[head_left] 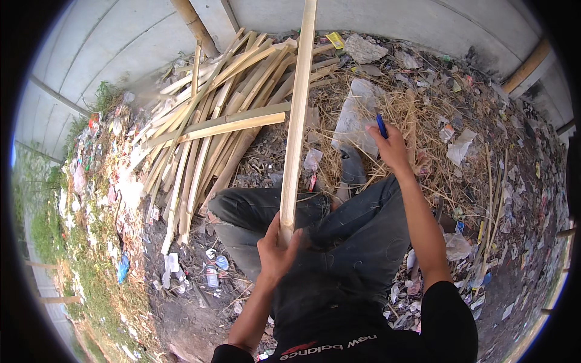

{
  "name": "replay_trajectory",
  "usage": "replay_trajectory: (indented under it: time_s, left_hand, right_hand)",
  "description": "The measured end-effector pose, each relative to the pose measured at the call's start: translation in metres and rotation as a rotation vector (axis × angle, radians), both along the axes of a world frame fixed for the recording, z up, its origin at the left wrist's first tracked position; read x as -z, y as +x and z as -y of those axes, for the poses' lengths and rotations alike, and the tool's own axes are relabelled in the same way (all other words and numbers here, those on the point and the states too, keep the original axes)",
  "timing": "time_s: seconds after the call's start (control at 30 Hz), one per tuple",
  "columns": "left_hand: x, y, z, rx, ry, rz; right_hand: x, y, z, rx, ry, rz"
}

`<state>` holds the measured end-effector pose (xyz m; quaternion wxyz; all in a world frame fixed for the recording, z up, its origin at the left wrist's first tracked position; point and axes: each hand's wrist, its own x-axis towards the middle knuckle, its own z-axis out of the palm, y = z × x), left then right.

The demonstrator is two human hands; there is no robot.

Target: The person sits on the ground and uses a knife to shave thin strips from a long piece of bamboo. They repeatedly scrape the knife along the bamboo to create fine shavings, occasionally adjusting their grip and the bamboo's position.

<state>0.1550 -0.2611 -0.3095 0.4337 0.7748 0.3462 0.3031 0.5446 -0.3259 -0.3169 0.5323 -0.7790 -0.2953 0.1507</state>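
Observation:
My left hand [277, 251] is closed around the lower end of a long split bamboo strip [296, 127]. The strip rises away from me above my lap, its pale hollow inner face turned up. In my right hand [390, 145], farther off and to the right, a short blue pen-like object [381, 125] is gripped; its exact kind does not show. That hand is apart from the strip, above a pale stone slab [358, 115] on the ground. My crossed legs [339, 248] in dark trousers lie beneath both hands, with a grey shoe [352, 166] beyond them.
A heap of split bamboo strips [212, 115] lies at the far left, one crossing near the held strip. Dry straw [405, 115] and litter cover the ground. A pale rock [365, 49] lies near the grey panel wall [399, 21]. Bamboo posts [195, 27] lean against it.

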Motion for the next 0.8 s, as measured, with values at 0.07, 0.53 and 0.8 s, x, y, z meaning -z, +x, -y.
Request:
replay_trajectory:
  time_s: [0.07,0.53,0.8]
  left_hand:
    - [-0.005,0.019,0.004,-0.033,-0.169,0.069]
    - [-0.02,0.05,0.005,0.034,0.214,-0.012]
    - [-0.061,-0.011,-0.024,-0.216,0.961,-0.02]
  right_hand:
    - [-0.023,-0.05,-0.007,-0.13,0.101,-0.077]
    - [-0.056,-0.142,-0.018,-0.44,0.231,0.226]
    - [-0.059,-0.119,0.02,-0.644,0.041,0.378]
